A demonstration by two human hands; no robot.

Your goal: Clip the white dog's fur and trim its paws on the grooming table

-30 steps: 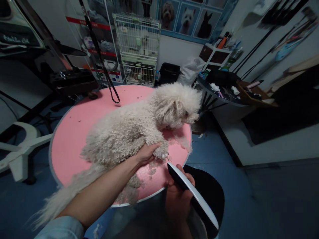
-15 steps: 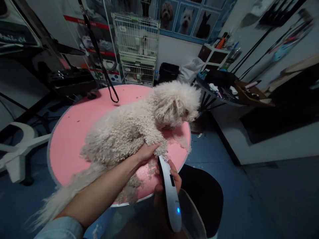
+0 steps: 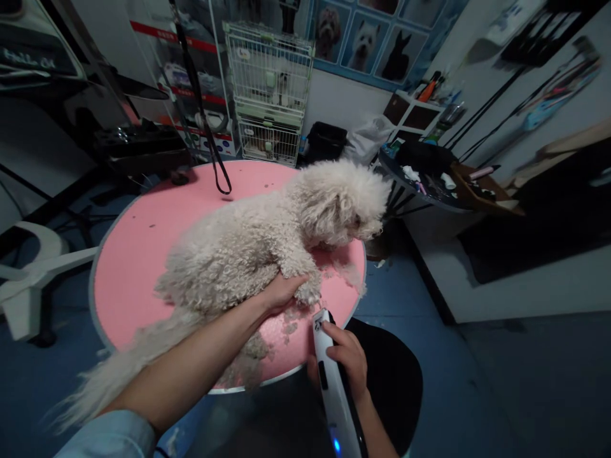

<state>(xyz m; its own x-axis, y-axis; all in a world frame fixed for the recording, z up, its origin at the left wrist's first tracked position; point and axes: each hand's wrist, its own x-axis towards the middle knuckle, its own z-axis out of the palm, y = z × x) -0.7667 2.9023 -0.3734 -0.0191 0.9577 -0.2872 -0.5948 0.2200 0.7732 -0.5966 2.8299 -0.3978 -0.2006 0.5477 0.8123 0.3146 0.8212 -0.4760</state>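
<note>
A curly, cream-white dog (image 3: 243,248) lies on a round pink grooming table (image 3: 128,254), its head turned to the right. My left hand (image 3: 284,292) is closed around one of the dog's front legs, near the paw (image 3: 310,289); some of its fingers are hidden under the fur. In my right hand (image 3: 351,356) is a white and black hair clipper (image 3: 331,388) with a blue light lit near its lower end. The clipper's blade end points at the paw, a small gap away from it. Cut fur (image 3: 252,356) lies in clumps along the near edge of the table.
A black leash loop (image 3: 222,178) hangs over the table's far side. Behind stand stacked wire cages (image 3: 270,83) and a black bin (image 3: 327,140). At the right is a small dark side table (image 3: 420,184) with tools. A black seat (image 3: 396,375) is close beside the clipper.
My right hand has drawn the clipper back from the paw and rolled it, so its side button now faces left. My left hand keeps its hold on the leg.
</note>
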